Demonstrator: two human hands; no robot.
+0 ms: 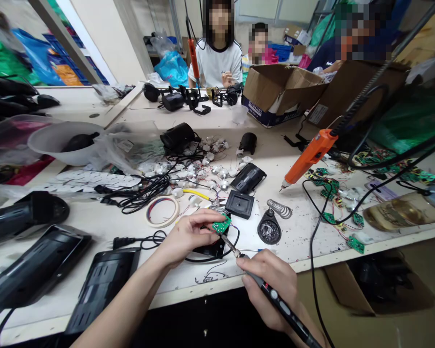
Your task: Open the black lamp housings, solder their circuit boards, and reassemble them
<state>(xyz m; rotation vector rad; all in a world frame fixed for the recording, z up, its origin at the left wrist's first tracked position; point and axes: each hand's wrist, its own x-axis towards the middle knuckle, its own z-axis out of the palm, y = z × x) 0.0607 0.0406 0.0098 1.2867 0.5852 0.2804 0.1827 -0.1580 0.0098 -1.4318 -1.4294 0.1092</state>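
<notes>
1. A cream pillar (97, 34) was noted at left rear.
2. Pale framed panels (259, 8) were observed along the rear wall (157, 17).
3. The white worktable (297, 229) was marked by dark specks.
4. Brownish floor (395, 333) was seen lower right.

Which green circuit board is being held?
The green circuit board pinched in the left hand, by the tip of the soldering iron; the other green boards lie on the table, mostly at right.
</notes>
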